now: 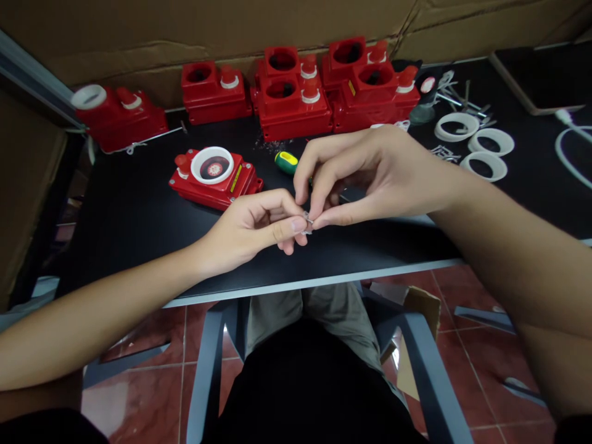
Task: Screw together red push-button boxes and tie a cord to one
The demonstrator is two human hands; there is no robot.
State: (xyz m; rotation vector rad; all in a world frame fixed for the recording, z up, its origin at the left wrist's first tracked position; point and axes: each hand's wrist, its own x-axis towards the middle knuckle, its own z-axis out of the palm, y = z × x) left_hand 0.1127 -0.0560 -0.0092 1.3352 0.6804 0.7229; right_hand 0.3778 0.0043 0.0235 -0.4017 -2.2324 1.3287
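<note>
1 tiny part [309, 221] pinched between 2 hands [252, 227] [386, 176].

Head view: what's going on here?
Over a black table, the person's left hand and right hand meet, fingertips pinching a tiny piece too small to identify. Beyond them lie a green-and-yellow handle and a red box with a white ring. Other red boxes stand along the cardboard.

Assembly workshop | black workbench [139, 228] | several alike red housings [296, 120] | screwdriver [287, 162] | 3 loose white rings [456, 138]
</note>
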